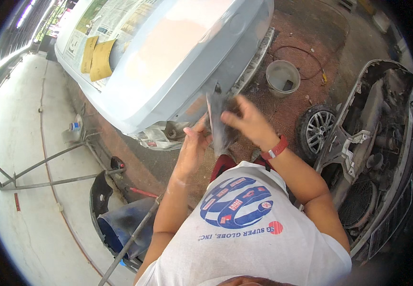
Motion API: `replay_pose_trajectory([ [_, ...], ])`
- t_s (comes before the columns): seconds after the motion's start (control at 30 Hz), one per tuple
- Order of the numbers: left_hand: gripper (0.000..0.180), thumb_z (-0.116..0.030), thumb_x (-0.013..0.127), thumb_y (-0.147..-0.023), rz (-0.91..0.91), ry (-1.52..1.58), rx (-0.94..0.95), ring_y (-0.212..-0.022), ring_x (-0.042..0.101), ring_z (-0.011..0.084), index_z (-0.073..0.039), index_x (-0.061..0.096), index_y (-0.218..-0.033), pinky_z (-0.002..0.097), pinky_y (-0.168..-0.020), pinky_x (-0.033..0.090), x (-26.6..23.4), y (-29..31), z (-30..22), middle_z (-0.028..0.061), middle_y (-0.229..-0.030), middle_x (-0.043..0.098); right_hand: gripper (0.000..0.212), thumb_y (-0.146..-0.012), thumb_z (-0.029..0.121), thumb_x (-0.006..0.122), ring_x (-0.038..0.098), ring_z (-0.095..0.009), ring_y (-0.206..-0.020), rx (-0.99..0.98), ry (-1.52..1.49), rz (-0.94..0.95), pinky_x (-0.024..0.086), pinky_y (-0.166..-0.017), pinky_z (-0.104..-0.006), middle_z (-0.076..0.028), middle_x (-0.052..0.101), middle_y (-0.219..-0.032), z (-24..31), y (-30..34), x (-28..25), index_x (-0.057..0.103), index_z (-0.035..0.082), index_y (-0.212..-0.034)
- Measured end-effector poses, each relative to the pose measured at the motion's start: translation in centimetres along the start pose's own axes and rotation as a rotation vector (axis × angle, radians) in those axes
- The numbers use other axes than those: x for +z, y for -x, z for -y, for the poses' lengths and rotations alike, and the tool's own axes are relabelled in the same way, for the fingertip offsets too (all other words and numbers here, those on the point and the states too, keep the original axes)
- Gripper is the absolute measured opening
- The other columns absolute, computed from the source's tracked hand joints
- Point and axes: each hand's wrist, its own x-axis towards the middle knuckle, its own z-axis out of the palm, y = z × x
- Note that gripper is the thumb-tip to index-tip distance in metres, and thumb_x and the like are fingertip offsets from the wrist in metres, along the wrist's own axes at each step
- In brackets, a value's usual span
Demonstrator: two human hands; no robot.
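Note:
Between my hands, in front of the car panel, is a dark grey, thin sheet (pixel 222 125) that looks like sandpaper; motion blurs it. My left hand (pixel 196 143) has its fingers at the sheet's left edge, thumb up. On the other side my right hand (pixel 250 122), with a red wristband, grips the sheet with bent fingers, partly smeared. Just beyond stands the car body panel (pixel 168 102), light grey with a pinkish filler patch (pixel 180 35). Two curved yellow-brown sandpaper sheets (pixel 102 61) lie on newspaper (pixel 120 24) atop it.
A white bucket (pixel 282 88) of cloudy water with a dark block stands on the patterned floor mat, near a hose (pixel 306 55). To the right are a wheel (pixel 317 127) and an opened car front (pixel 366 157). Left, a metal pipe frame (pixel 49 185) stands by a pale wall.

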Motion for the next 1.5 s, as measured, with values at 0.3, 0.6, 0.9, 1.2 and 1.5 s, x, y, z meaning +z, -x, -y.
replay_pose_trajectory([
  [0.3, 0.056, -0.013, 0.088, -0.089, -0.099, -0.314, 0.006, -0.120, 0.065, 0.0225, -0.002, 0.061, -0.137, 0.0365, -0.104, 0.053, -1.8, -1.6, -3.3, 0.0151, -0.129, 0.070, 0.054, -0.104, 0.035, 0.071, 0.068, -0.020, -0.115, 0.109, -0.618, 0.168, 0.058, -0.095, -0.0371, -0.007, 0.066, -0.130, -0.7, 2.8, 0.9, 0.053, 0.004, -0.145],
  [0.6, 0.038, -0.026, 0.076, -0.102, -0.163, -0.608, 0.001, -0.101, 0.066, 0.0167, 0.003, 0.068, -0.125, 0.0355, -0.092, 0.053, 0.0, 0.0, -1.7, 0.0077, -0.111, 0.076, 0.030, -0.105, 0.025, 0.070, 0.072, -0.016, -0.102, 0.133, -0.512, -0.152, 0.061, -0.090, -0.0352, -0.007, 0.072, -0.118, 0.8, 1.4, -0.3, 0.064, 0.005, -0.126],
  [0.9, 0.042, -0.030, 0.076, -0.100, -0.105, -0.905, 0.096, -0.090, 0.071, 0.0300, 0.006, 0.068, -0.120, 0.0430, -0.085, 0.054, 1.6, 0.3, -2.7, 0.0222, -0.102, 0.076, 0.042, -0.095, 0.014, 0.078, 0.067, -0.021, -0.112, -0.170, 0.349, -0.205, 0.056, -0.097, -0.0379, -0.013, 0.069, -0.121, -1.3, 0.5, 0.5, 0.056, 0.002, -0.129],
  [1.2, 0.037, -0.025, 0.077, -0.100, -0.052, -0.869, 0.005, -0.088, 0.072, 0.0272, 0.006, 0.068, -0.118, 0.0413, -0.083, 0.054, 1.9, 0.4, -2.4, 0.0199, -0.099, 0.077, 0.043, -0.094, 0.018, 0.081, 0.062, -0.015, -0.106, -0.217, 0.381, -0.127, 0.051, -0.096, -0.0346, -0.009, 0.068, -0.114, 0.1, 0.1, 1.8, 0.056, 0.003, -0.126],
  [1.5, 0.037, -0.021, 0.080, -0.097, -0.112, -0.657, -0.212, -0.104, 0.069, 0.0192, 0.005, 0.068, -0.119, 0.0357, -0.093, 0.055, -0.4, 1.4, -2.0, 0.0118, -0.109, 0.075, 0.036, -0.091, 0.017, 0.083, 0.072, -0.021, -0.103, -0.262, 0.475, -0.192, 0.057, -0.091, -0.0381, -0.010, 0.076, -0.110, 2.8, -1.2, -2.9, 0.066, 0.002, -0.119],
])
